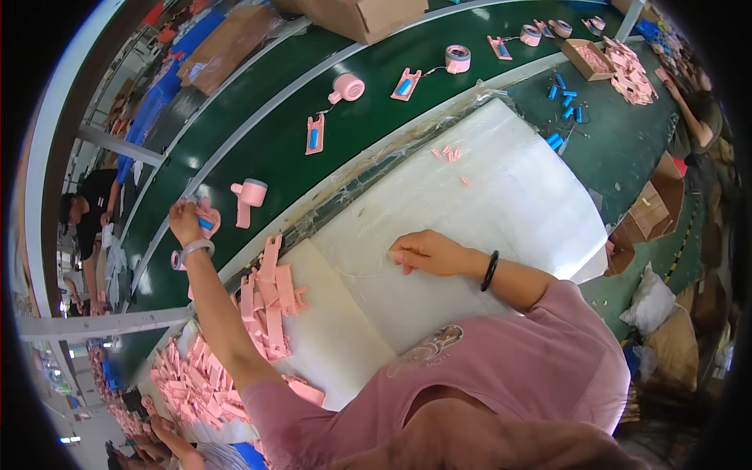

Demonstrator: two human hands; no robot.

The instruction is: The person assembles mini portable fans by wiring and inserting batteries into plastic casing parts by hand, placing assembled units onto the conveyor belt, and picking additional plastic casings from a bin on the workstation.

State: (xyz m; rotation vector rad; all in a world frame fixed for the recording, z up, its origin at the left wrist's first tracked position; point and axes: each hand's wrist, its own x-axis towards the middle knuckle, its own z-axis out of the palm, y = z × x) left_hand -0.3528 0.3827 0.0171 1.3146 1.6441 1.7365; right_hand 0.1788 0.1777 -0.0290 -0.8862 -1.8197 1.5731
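Observation:
My left hand (185, 225), with a pale bangle at the wrist, reaches over the green conveyor belt. Its fingers are closed at the edge of a pink plastic casing (208, 213) with a blue cylindrical battery in it. Just right of that hand lies a pink round-headed housing (251, 193) with a pink handle piece. My right hand (429, 252), a dark bracelet at its wrist, hovers or rests over the white sheet (486, 196). Its fingers are curled together, and whatever they may hold is hidden.
More pink housings (347, 88) with wired battery casings (315, 135) line the belt. Pink shells (270, 301) pile beside my left arm. Small pink bits (448, 153) lie on the sheet. Loose blue batteries (568, 102), a carton (589, 59) and a co-worker's arm (683, 98) are at right.

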